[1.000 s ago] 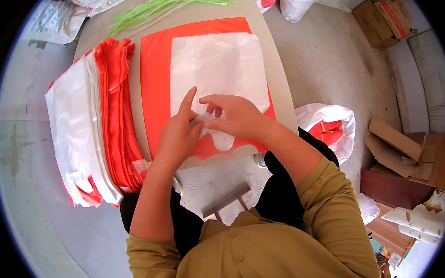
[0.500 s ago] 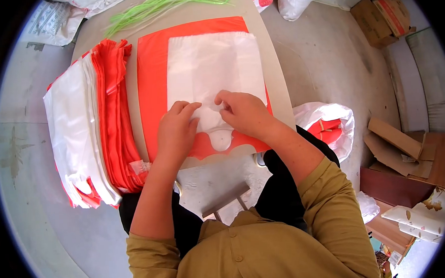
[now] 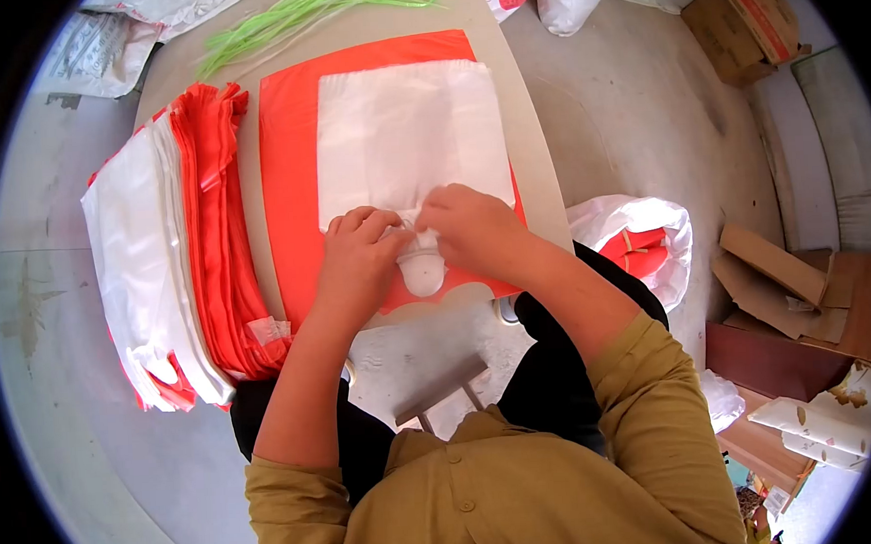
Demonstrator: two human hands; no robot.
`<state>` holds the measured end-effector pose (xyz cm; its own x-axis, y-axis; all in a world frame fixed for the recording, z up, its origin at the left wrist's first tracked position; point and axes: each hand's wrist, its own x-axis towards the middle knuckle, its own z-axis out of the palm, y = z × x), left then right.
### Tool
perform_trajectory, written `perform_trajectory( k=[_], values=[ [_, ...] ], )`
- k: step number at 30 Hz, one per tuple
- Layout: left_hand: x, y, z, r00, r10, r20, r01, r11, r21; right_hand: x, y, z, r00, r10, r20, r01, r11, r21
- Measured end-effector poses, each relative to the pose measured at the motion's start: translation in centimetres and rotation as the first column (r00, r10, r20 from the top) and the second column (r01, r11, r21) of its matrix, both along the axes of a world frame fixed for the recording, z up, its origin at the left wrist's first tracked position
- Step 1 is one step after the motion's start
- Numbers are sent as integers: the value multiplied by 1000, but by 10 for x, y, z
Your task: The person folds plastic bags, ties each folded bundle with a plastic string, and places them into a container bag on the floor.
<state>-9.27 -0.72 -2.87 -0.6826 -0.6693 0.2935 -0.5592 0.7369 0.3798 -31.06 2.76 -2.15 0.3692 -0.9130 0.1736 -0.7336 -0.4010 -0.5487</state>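
A white plastic bag lies flat on a larger red plastic bag on the table in front of me. My left hand and my right hand meet at the white bag's near end, fingers bent and closed on its gathered plastic. Between them the bag is bunched up, and a rounded white tab sticks out toward me over the red bag's wavy near edge. The fingertips of my right hand are slightly blurred.
To the left lies a thick stack of red and white bags. Green plastic strips lie at the table's far end. On the floor at right stand a white sack with red bundles and several cardboard boxes.
Both hands have come closer together and closed on the near end of the white bag, which is now gathered between them. The view has shifted slightly.
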Motion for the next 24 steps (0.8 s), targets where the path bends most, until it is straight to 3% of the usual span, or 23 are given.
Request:
perform_trajectory(
  k=[4,10,16,22,24],
  values=[
    [1,1,1,1000,1,-17,0,999,35,-6,16,-10,977,188,-97,-195,979,-67],
    [4,-2,-1,999,-19,-35,22,997,73,2,20,-13,987,163,7,-161,976,-145],
    [6,-3,4,999,-53,-9,53,996,69,5,14,-7,979,-62,195,92,985,-147],
    [2,-2,6,995,-21,-93,34,990,134,6,5,-8,973,-198,118,188,978,92],
    [-2,-1,0,993,36,-113,-23,992,120,9,3,-7,951,-261,165,241,962,132]
  ],
)
